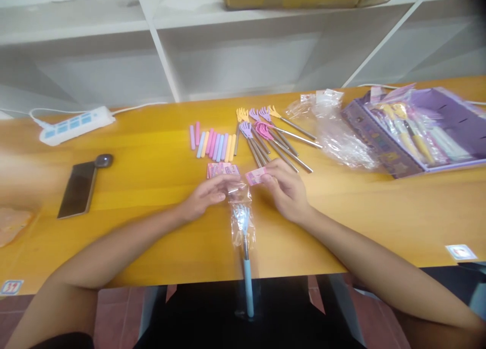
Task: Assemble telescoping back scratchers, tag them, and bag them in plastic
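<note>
A light blue back scratcher (246, 268) lies across the front edge of the yellow wooden table (152, 237), its claw head inside a clear plastic sleeve (240, 215). My left hand (207, 196) pinches the top of that sleeve. My right hand (286, 187) pinches a small pink label card (255, 176) just above the sleeve's top. A small pile of pink label cards (222, 169) lies right behind my hands.
Behind the cards are a row of pastel handles (213, 144) and several metal back scratchers (269, 139). Crumpled clear bags (334, 131) and a purple display box (417, 131) sit right. A phone (78, 188) and power strip (76, 125) lie left.
</note>
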Available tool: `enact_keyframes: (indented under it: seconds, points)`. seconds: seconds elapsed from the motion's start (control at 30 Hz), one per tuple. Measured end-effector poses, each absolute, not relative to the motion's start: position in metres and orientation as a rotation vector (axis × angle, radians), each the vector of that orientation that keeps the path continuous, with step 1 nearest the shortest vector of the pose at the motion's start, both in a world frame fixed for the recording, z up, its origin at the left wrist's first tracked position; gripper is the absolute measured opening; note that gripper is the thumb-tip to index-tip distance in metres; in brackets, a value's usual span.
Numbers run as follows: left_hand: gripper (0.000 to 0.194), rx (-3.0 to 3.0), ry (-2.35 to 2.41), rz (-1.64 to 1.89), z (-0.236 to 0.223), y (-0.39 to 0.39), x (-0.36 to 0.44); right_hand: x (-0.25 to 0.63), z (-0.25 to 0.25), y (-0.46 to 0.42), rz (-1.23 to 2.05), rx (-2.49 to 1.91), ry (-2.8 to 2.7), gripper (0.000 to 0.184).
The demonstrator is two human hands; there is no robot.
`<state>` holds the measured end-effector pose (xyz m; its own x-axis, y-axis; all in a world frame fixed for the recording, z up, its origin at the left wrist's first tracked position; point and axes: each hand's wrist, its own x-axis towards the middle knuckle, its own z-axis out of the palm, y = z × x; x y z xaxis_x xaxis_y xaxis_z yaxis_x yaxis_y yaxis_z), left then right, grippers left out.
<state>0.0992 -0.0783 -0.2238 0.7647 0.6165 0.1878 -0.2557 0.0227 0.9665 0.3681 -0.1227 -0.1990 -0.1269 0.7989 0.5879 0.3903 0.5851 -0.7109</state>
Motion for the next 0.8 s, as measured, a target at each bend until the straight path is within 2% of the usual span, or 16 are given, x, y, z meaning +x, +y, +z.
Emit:
enact_keyframes:
  seconds: [0.17, 0.47, 0.8]
  points:
    - [0.066, 1.340, 0.264, 0.632, -0.228, -0.074, 0.099, 0.366, -0.203, -0.119, 0.382, -0.962, -1.788, 0.017]
    - [0.057, 1.346, 0.236, 0.604, -0.214, -0.074, 0.103, 0.368, -0.202, -0.116, 0.387, -0.986, -1.756, 0.012]
    - [0.061, 1.279, 0.289, 0.602, -0.221, -0.072, 0.101, 0.368, -0.196, -0.118, 0.430, -1.064, -1.721, 0.017]
